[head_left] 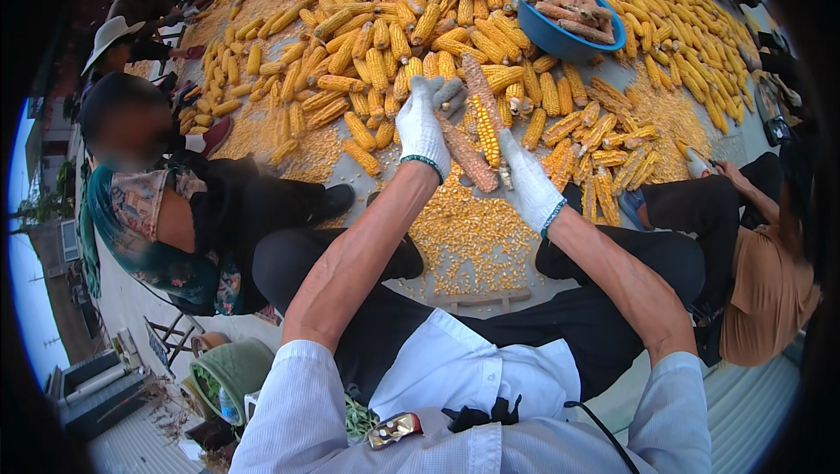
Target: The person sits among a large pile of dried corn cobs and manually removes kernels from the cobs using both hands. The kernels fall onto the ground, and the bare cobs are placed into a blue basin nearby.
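Note:
Both my hands wear white work gloves and meet over the heap's near edge. My left hand (423, 128) is closed around a bare reddish corn cob (469, 159), its grey-coated fingers partly behind the cobs. My right hand (528, 178) grips a partly shelled corn ear (485, 130), which stands nearly upright against the cob. Yellow kernels remain in rows along one side of that ear; its upper end is stripped. Below my hands, loose corn kernels (468, 233) lie spread between my feet. The right fingertips are partly hidden behind the ear.
A large heap of yellow corn ears (376, 63) fills the far side. A blue basin (569, 39) of bare cobs rests on it. Partly stripped ears (608, 155) lie at my right. People sit close on both sides. A green pot (236, 369) stands at the lower left.

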The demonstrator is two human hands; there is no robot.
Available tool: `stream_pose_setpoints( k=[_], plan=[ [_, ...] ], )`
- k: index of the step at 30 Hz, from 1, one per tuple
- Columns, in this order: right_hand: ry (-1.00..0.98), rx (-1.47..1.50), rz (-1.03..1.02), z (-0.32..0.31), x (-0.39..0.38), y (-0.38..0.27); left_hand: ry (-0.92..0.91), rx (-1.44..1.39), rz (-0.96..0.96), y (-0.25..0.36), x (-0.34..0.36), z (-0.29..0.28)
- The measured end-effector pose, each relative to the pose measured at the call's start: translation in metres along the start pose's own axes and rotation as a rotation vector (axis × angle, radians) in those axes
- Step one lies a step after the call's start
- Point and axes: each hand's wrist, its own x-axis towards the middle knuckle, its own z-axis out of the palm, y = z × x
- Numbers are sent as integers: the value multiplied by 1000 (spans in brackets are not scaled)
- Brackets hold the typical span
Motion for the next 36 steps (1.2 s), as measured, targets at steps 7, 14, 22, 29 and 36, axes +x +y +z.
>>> stream_pose_setpoints(
  k=[7,14,22,29,36],
  plan=[
    [88,-98,-57,12,-1,-6,-16,-122,8,0,-5,0],
    [123,-91,-102,10,2,-15,-43,-333,-122,1,-16,1],
    [132,-84,-129,4,9,-20,-198,-45,-156,-12,-32,8],
    [52,-126,-156,5,9,-13,-80,25,-139,-4,-25,8],
    [96,-157,129,2,0,-24,14,219,-69,21,-17,6]
  ],
)
